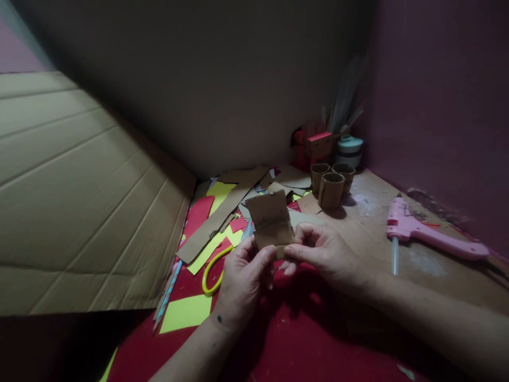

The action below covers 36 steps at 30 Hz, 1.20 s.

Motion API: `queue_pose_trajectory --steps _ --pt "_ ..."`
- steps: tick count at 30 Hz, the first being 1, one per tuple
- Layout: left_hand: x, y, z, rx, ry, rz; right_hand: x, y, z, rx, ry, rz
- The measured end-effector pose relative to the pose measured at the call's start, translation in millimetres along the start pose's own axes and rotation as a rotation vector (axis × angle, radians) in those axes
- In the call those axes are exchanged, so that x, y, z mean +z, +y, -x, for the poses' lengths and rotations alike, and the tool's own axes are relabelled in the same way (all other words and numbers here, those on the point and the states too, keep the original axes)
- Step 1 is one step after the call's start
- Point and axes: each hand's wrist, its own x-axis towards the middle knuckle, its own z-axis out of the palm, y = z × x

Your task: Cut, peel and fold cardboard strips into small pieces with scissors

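Note:
Between both hands I hold a small piece of brown cardboard [271, 215], its near edge bent over under my thumbs. My left hand [248, 270] pinches the left side of that edge, and my right hand [318, 249] pinches the right side. The far part of the piece stands up, tilted toward the back. Just left of my left hand lies a pair of scissors with a yellow handle [205, 278], partly hidden by the hand. A yellow paper rectangle [186, 313] rests near my left wrist.
Three small cardboard cups [331, 191] stand behind my right hand. A pink glue gun [431, 233] with a clear stick lies at right. Cardboard strips [222, 217] and coloured paper scraps cover the back left. A large cardboard sheet [79, 201] leans at left; a teal-lidded pot [350, 151] stands behind.

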Motion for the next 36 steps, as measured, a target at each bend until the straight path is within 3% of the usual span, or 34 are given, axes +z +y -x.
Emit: queue_pose_trajectory --steps 6,12,16,21,26,32,36 --pt "-1.6 -1.7 -1.5 -0.057 0.012 0.023 -4.3 0.6 -6.3 0.090 -0.026 -0.010" --pt "-1.8 -1.2 -1.2 0.115 0.023 0.160 -7.6 4.7 -10.0 0.050 -0.031 -0.047" --pt "-0.6 -2.5 -0.4 0.104 -0.052 0.068 -7.9 5.4 -10.2 0.032 -0.038 -0.055" --pt "0.3 0.0 3.3 0.095 0.063 -0.049 -6.3 4.4 -7.2 0.001 -0.061 -0.028" --pt "0.3 3.5 4.9 0.144 0.090 -0.065 -4.5 3.1 -5.6 0.012 -0.086 -0.039" --pt "-2.8 -0.5 1.8 0.103 0.006 0.053 -3.0 -1.5 -4.5 -0.087 0.020 0.126" --pt "-2.5 -0.4 4.8 0.096 -0.035 0.062 1.7 -0.5 -0.5 -0.045 0.064 0.114"
